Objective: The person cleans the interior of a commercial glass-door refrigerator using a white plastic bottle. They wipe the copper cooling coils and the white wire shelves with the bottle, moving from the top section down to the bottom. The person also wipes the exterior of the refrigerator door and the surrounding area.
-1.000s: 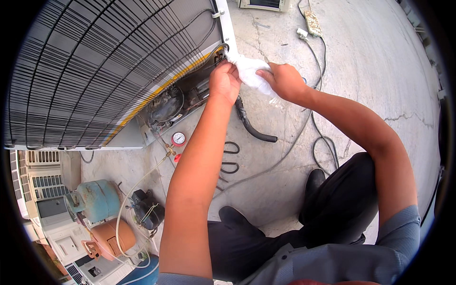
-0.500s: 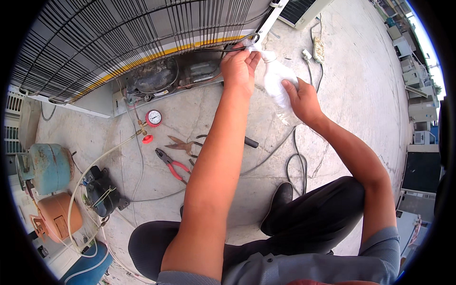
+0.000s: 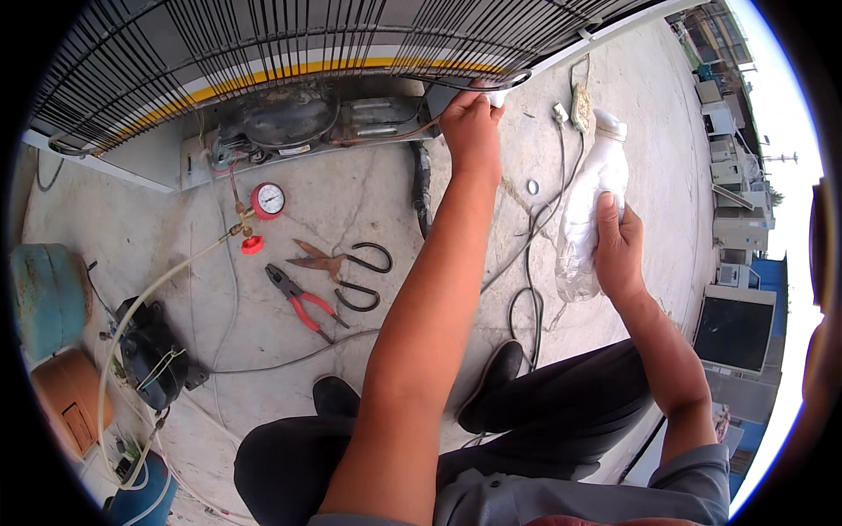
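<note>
My right hand (image 3: pixel 621 250) is closed round a soft plastic bottle (image 3: pixel 589 188), its sides coated with white foam and its open neck pointing away from me. Out at the lower corner of the refrigerator (image 3: pixel 202 81), my left hand (image 3: pixel 474 131) is closed on a small white piece (image 3: pixel 497 97); what it is cannot be made out, as the fingers partly cover it. Black tubing (image 3: pixel 474 85) runs along the frame just above those fingers. The compressor (image 3: pixel 281 118) sits in the refrigerator's base, left of my left hand.
On the concrete lie pliers (image 3: pixel 303 296) with red handles, scissors (image 3: pixel 324 263), a black foam-like tube (image 3: pixel 421 188), a small ring or cap (image 3: pixel 532 187) and a looped cable (image 3: pixel 529 254). A pressure gauge (image 3: pixel 267 201) on a hose, gas cylinders (image 3: pixel 48 294) and a loose compressor (image 3: pixel 149 355) are left.
My right hand has drawn the bottle away from my left hand, to the right and nearer me. My left hand stays by the refrigerator's corner. The view has shifted.
</note>
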Available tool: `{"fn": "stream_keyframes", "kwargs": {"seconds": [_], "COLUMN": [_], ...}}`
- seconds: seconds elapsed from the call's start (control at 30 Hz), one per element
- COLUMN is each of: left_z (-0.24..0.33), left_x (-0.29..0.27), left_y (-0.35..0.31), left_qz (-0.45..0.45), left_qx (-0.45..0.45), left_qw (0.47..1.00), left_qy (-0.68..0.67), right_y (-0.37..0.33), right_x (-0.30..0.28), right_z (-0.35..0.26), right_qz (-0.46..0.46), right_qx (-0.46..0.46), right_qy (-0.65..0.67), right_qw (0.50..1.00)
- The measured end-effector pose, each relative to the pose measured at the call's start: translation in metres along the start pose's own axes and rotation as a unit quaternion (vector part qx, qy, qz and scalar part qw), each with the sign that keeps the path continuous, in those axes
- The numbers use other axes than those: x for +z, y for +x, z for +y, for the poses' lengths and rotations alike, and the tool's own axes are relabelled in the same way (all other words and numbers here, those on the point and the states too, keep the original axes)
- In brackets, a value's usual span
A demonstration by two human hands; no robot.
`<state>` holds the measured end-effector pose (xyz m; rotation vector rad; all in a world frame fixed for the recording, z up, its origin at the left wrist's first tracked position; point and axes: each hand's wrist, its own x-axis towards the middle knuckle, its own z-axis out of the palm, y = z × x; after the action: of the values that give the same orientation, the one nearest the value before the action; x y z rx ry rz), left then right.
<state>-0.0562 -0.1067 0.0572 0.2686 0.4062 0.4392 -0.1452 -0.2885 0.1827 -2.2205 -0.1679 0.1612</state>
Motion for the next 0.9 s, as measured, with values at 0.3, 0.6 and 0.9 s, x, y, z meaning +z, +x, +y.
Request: {"fn": "stream_keyframes", "kwargs": {"seconds": [0.3,0.6,0.9], "left_z": [0.006,0.005,0.001], "left_x": [0.004,0.006,0.006], "left_y": [0.003,-0.001,-0.004], "left_qz": [0.018,0.013,0.007], "left_qx": [-0.044,-0.062,-0.066], "left_qw": [0.998,0.993,0.991], "left_qy": [-0.038,-0.103,-0.114], "right_y": [0.019,0.021,0.02], "right_x": [0.021,0.016,0.009], "right_z": [-0.016,0.002,-0.007], "right_qz": [0.003,0.015,0.005], "right_qx": [-0.034,-0.041,-0.003], "right_qy": [0.019,-0.029,-0.045], "right_qw": [0.999,0.999,0.999]}}
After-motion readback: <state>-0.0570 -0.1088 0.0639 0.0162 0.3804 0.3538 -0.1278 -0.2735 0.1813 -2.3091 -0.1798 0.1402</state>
